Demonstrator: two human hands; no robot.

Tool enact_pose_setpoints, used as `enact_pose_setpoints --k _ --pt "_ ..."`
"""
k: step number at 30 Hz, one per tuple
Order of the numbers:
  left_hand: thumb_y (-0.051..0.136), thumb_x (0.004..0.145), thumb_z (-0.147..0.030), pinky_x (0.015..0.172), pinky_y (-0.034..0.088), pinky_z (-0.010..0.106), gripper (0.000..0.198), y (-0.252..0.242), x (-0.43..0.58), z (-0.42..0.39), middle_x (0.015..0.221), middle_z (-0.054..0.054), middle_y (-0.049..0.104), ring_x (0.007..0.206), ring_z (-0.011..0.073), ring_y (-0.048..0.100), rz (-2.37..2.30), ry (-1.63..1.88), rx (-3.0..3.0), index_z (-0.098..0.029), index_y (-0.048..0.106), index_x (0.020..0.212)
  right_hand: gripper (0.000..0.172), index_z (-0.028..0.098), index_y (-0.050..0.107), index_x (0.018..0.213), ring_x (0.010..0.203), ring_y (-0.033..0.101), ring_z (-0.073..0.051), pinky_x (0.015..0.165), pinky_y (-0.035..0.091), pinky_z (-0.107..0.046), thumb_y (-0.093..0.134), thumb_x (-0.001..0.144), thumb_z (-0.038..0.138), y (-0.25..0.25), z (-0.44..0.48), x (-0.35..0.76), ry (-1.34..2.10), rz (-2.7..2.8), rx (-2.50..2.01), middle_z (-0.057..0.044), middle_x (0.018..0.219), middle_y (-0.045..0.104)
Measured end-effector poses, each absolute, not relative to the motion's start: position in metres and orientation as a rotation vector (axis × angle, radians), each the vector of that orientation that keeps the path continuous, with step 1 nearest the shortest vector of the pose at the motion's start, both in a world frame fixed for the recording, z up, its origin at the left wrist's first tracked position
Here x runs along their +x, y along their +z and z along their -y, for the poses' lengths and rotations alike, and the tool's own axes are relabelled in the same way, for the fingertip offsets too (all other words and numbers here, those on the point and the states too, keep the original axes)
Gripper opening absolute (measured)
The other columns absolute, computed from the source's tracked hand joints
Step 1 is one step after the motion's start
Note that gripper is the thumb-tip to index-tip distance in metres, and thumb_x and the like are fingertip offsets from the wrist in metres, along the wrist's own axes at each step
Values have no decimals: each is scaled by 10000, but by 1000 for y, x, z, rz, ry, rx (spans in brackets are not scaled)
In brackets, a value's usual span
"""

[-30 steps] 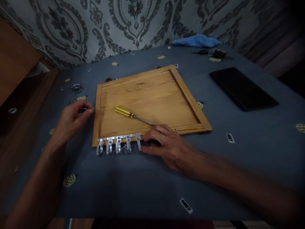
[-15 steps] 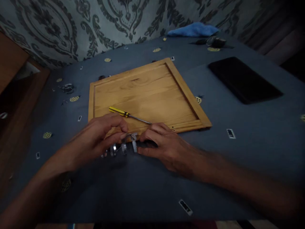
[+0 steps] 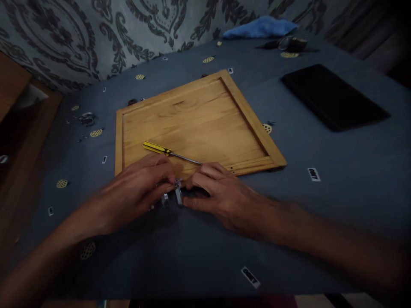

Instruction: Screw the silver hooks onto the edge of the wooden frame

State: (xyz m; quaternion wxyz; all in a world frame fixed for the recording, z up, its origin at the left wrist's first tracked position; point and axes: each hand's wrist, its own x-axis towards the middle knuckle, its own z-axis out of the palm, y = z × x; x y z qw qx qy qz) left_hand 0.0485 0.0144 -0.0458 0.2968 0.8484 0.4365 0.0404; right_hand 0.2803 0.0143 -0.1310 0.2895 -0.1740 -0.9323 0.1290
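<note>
A wooden door panel (image 3: 189,122) with a raised frame lies on the table, and a metal hinge (image 3: 179,196) sits at its near edge. My left hand (image 3: 146,182) is closed, thumb and fingertips pinched together at the hinge; whatever is between them is hidden. From the other side my right hand (image 3: 221,190) curls at the panel edge, its thumb against the hinge. Another shiny metal piece (image 3: 165,199) shows under my left fingers. A screwdriver (image 3: 157,148) with a yellow and black handle rests on the panel, its tip by my right fingers.
A black flat slab (image 3: 335,97) lies at the right. At the back are a blue cloth (image 3: 260,28) and a dark tool (image 3: 289,43). Small metal hardware (image 3: 86,118) lies at the left, near an open wooden cabinet (image 3: 35,107). Patterned curtain hangs behind.
My left hand has moved slightly right, its fingertips closing together at the hinge and covering more metal pieces. My right hand keeps nearly the same place. The view has shifted a little.
</note>
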Motion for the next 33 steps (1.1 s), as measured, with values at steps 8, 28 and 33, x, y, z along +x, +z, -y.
enact_pose_setpoints --k 8,28,33 --pt "437 1022 -268 822 440 309 204 -46 51 -18 1014 25 598 965 190 560 -1165 12 2280 -212 589 898 247 188 716 1107 931 470 -205 838 403 -358 500 1007 122 -130 -15 280 347 2500 -459 -68 1028 644" --pt "398 1003 -290 900 441 395 253 -46 57 -18 1068 71 600 1045 251 548 -1258 -93 2287 -202 601 879 307 180 721 1098 939 466 -206 854 414 -362 474 966 55 -128 -15 281 399 2504 -452 -70 1022 630" --pt "405 1013 -311 889 441 381 255 -46 56 -17 1085 67 605 1039 247 551 -1278 -85 2282 -208 602 888 302 175 723 1092 942 472 -214 852 419 -379 481 956 55 -130 -15 280 387 2493 -438 -78 1020 631"
